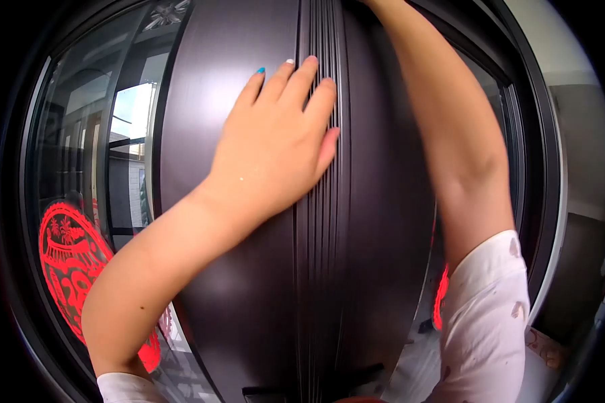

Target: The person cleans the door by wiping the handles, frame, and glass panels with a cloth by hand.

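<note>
My left hand [269, 138] lies flat against a dark, glossy double door [235, 282], its fingers pointing up and slightly apart. The fingertips reach the ribbed vertical strip [323, 269] down the door's middle. Blue polish shows on one nail and white on another. Nothing is held in this hand. My right arm stretches upward along the door's right side, and its hand is cut off by the top edge of the view.
Glass panels flank the door; a red paper-cut decoration [70, 262] is on the left glass, and part of another red decoration [441, 299] shows at right. Dark handles [265, 391] appear low on the door. A dark frame [541, 154] and pale wall [575, 114] stand right.
</note>
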A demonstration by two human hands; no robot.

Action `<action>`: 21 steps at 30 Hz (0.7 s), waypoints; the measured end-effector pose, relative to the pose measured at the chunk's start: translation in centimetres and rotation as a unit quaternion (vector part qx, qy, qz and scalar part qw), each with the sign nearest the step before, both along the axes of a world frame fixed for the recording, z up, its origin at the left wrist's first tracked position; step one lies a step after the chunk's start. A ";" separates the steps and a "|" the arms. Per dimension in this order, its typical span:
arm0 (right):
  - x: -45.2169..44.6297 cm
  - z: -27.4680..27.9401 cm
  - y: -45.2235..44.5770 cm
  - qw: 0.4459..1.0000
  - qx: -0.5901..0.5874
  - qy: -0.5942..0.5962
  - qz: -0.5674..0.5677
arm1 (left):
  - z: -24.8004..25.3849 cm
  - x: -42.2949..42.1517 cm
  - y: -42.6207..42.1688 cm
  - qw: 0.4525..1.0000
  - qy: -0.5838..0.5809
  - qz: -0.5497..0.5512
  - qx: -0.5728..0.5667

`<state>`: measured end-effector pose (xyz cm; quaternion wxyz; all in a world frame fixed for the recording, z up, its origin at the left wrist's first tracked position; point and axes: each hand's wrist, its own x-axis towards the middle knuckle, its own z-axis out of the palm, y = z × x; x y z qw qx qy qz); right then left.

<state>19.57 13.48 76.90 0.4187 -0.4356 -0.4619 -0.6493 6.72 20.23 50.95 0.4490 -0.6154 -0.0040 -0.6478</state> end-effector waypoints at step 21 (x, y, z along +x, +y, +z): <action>3.0 -19.3 -1.9 0.947 0.149 -0.272 0.089 | -4.2 -11.4 3.3 0.996 0.015 0.078 0.027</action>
